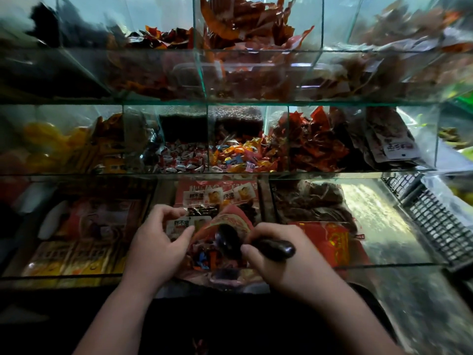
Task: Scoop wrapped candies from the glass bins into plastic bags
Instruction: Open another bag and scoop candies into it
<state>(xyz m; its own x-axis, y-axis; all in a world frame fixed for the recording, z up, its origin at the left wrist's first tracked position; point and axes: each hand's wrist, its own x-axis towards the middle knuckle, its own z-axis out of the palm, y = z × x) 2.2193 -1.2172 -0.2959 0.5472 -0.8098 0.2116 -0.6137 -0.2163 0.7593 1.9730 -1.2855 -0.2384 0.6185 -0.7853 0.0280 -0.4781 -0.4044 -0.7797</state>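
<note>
The tiered glass bins (245, 173) rise beyond both hands, keeping their wrapped candies (238, 155) within easy reach. Between the hands sits the plastic bag (230, 222). The left hand (156, 242) pinches its edge, apparently to keep the mouth wide. The right hand (276, 262) is curled round a dark scoop (271, 248), whose bowl is tipped into that mouth, likely so the load drops onto candies already inside.

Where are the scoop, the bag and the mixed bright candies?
scoop (279, 248): head view, on its dark handle.
bag (235, 217): head view, on its red open rim.
bright candies (240, 155): head view, middle of the pile in the middle-shelf bin.
</note>
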